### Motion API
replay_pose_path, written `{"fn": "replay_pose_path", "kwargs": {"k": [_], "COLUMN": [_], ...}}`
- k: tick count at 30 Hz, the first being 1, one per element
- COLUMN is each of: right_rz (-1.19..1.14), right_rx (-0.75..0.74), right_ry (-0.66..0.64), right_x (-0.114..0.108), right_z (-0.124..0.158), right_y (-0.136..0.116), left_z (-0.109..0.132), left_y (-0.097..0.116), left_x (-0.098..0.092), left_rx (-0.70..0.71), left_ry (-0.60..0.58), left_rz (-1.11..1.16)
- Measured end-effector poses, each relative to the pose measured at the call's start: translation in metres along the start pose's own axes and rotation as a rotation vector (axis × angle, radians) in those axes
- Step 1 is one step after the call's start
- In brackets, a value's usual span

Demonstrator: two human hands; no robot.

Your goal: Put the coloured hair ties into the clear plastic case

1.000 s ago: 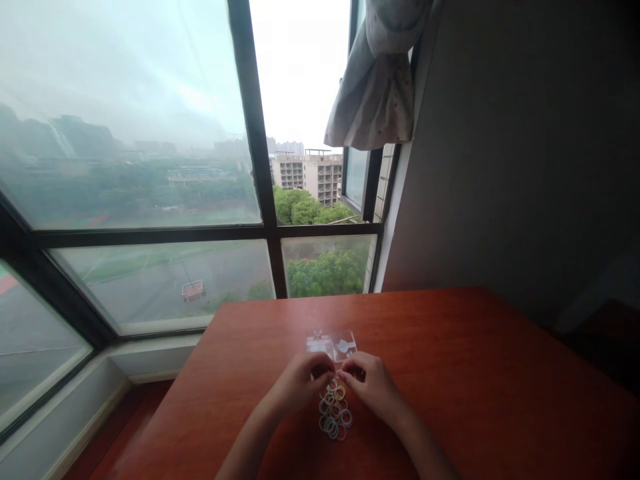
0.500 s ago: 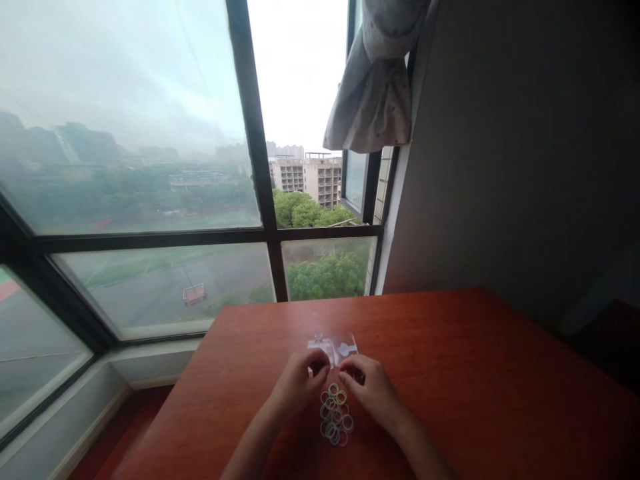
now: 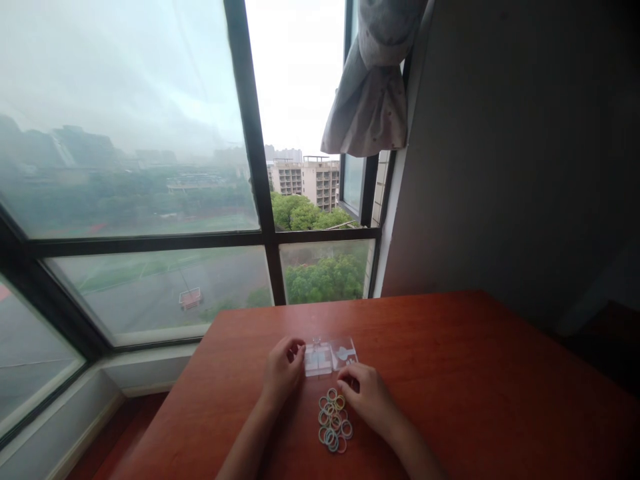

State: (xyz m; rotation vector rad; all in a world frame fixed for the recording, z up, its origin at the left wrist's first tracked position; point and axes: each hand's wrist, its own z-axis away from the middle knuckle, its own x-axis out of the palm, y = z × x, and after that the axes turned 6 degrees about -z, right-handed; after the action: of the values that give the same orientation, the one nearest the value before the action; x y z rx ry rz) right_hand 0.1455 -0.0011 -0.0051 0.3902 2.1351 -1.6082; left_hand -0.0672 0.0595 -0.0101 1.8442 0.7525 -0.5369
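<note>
A clear plastic box (image 3: 319, 360) stands on the table, its transparent lid (image 3: 344, 354) with a pale blue-white label lying open on the right. My left hand (image 3: 284, 373) is at the box's left side, fingers curled and thumb and fingertips against its edge. In front of the lid is my right hand (image 3: 367, 392), thumb and index finger brought together. Whether anything small is between them cannot be made out. Just below those fingertips lies a loose cluster of thin pastel rings (image 3: 332, 418), several of them overlapping. The rings are green, yellow, pink and blue-grey.
The reddish-brown table (image 3: 450, 373) reaches to the window, its far edge beneath the dark window frame (image 3: 273, 267). A knotted grey curtain (image 3: 373, 100) hangs above the back edge. A dark wall (image 3: 500, 167) rises on the right.
My hands, close together in front of the box before, have moved apart. My left hand went left to the box's side; the right moved slightly down. More of the box shows now.
</note>
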Motion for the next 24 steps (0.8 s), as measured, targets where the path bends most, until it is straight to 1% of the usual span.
{"fn": "replay_pose_path", "kwargs": {"k": [3,6,16,24], "right_rz": [0.001,0.018,0.105,0.108], "right_rx": [0.005,0.024,0.06,0.06], "right_ry": [0.002,-0.013,-0.051,-0.068], "right_x": [0.0,0.002,0.005,0.004], "right_z": [0.0,0.001,0.004,0.004], "right_y": [0.002,0.002,-0.002,-0.002], "left_z": [0.001,0.003,0.006,0.007], "left_y": [-0.004,-0.002,0.006,0.008], "left_x": [0.001,0.0,-0.003,-0.003], "left_rx": [-0.032,-0.048,-0.033,-0.017], "left_ry": [0.012,0.009,-0.002,0.004], "left_rz": [0.055,0.075,0.093,0.079]}}
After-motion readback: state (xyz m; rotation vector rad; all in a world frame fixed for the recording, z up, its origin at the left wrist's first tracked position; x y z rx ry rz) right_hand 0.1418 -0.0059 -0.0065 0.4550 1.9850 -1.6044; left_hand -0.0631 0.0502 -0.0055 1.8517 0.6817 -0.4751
